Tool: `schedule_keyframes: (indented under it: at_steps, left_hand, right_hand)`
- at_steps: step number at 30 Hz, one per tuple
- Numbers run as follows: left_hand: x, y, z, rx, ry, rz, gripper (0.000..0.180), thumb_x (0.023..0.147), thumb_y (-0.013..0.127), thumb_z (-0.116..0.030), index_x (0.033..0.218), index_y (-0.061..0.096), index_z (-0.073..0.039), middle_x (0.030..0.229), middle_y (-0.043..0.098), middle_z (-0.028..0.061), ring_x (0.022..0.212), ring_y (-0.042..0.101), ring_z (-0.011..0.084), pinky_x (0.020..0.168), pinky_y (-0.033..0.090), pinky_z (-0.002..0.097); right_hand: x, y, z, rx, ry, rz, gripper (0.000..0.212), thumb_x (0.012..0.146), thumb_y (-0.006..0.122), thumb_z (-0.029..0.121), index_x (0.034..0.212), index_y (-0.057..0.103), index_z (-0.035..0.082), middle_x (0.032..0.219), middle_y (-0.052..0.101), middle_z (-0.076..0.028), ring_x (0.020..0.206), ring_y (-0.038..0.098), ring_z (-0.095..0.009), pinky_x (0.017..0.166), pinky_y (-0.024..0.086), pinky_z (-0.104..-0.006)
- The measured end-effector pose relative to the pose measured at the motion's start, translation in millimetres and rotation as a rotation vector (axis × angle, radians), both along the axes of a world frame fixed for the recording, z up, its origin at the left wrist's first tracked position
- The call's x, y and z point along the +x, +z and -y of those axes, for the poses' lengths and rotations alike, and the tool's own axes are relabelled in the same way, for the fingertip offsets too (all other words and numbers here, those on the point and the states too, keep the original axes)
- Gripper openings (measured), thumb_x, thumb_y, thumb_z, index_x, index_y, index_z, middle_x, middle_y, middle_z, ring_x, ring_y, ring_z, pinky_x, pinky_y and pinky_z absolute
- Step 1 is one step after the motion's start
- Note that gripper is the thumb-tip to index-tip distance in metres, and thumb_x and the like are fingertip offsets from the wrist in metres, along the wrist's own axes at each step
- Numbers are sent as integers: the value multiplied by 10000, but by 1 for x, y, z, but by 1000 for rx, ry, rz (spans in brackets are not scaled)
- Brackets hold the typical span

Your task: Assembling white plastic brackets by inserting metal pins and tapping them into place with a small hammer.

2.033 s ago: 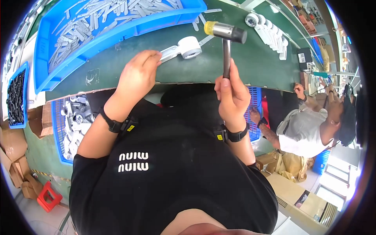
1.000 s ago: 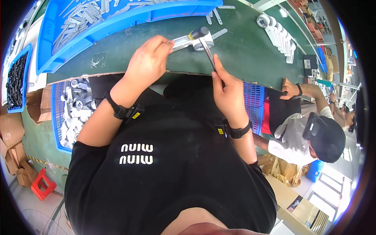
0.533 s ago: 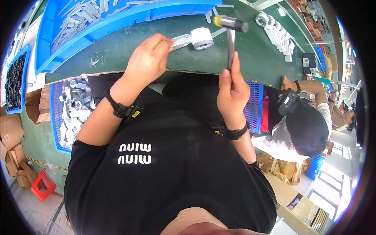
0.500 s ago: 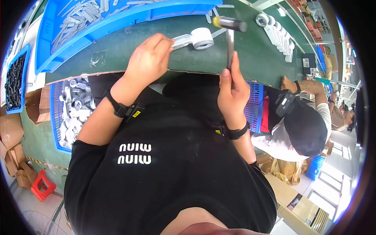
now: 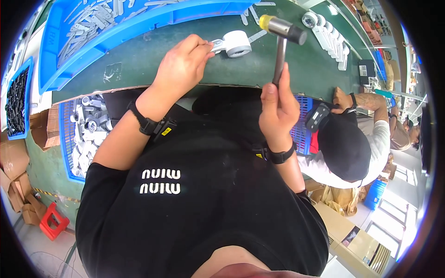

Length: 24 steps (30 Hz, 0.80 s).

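Observation:
My left hand [image 5: 184, 60] pinches the narrow handle end of a white plastic part [image 5: 237, 44], whose round, cup-like head rests on the green bench top [image 5: 153, 65]. Its fingers cover the tip of the handle. In my right hand [image 5: 278, 111] a mallet [image 5: 282, 30] stands raised, gripped by its metal shaft; the head has one yellow face and one black face. That head is up and to the right of the white part, apart from it. A few flat grey strips [image 5: 252, 15] lie on the bench beyond the part.
A blue tray [image 5: 134, 30] of loose grey strips fills the far left. Similar white parts stand in a row [image 5: 324, 39] at far right. Below the bench edge, a blue crate [image 5: 69, 139] holds more. Black pieces fill a bin [image 5: 18, 99]. A co-worker in a black cap [image 5: 345, 148] sits right.
The mallet has risen and tilted slightly to the right, away from the white part. My left hand has shifted a little along the handle, covering more of it. The co-worker's head has moved left.

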State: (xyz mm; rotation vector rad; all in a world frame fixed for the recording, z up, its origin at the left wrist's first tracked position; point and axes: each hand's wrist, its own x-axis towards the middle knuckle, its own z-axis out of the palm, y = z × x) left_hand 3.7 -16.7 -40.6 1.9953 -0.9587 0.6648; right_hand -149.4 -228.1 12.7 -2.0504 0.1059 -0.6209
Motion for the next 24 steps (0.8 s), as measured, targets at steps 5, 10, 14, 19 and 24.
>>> schedule_keyframes:
  at_steps: [5, 10, 14, 19, 24]
  left_hand:
    - [0, -3, -1, 0, 17, 33, 160, 895, 819, -56, 1042, 770, -16, 973, 640, 79, 850, 713, 295, 682, 605, 407]
    - [-3, 0, 2, -4, 5, -14, 168, 899, 801, 19, 1060, 755, 5, 1022, 694, 118, 858, 733, 336, 723, 610, 412]
    - [-3, 0, 0, 7, 30, -38, 158, 906, 800, 7, 1058, 756, -1, 1019, 697, 113, 843, 729, 333, 714, 605, 411]
    - [-4, 2, 3, -2, 37, -32, 141, 917, 796, -11, 1053, 760, -12, 1016, 701, 99, 830, 723, 332, 700, 597, 410]
    - [-5, 1, 0, 16, 55, -28, 138, 926, 795, -30, 1059, 762, -18, 1010, 700, 96, 825, 720, 332, 697, 596, 413]
  right_hand:
    - [7, 5, -2, -328, 79, -230, 498, 1037, 656, -35, 1533, 614, -4, 935, 749, -153, 721, 628, -139, 754, 537, -267]
    - [13, -2, -4, -312, 8, 94, 477, 1049, 659, 4, 1524, 637, 35, 856, 713, -155, 664, 552, -156, 700, 503, -284]
    - [10, 11, 4, -324, 144, -247, 531, 1044, 663, 2, 1568, 592, 48, 856, 693, -167, 659, 517, -179, 689, 484, -276]
    - [11, -2, -4, -123, -81, 93, 515, 1031, 680, 5, 1538, 635, 86, 810, 672, -196, 652, 570, -221, 685, 501, -290]
    - [11, 4, -9, -174, 22, -103, 500, 1037, 663, -13, 1534, 618, 20, 904, 727, -223, 680, 601, -192, 696, 515, -295]
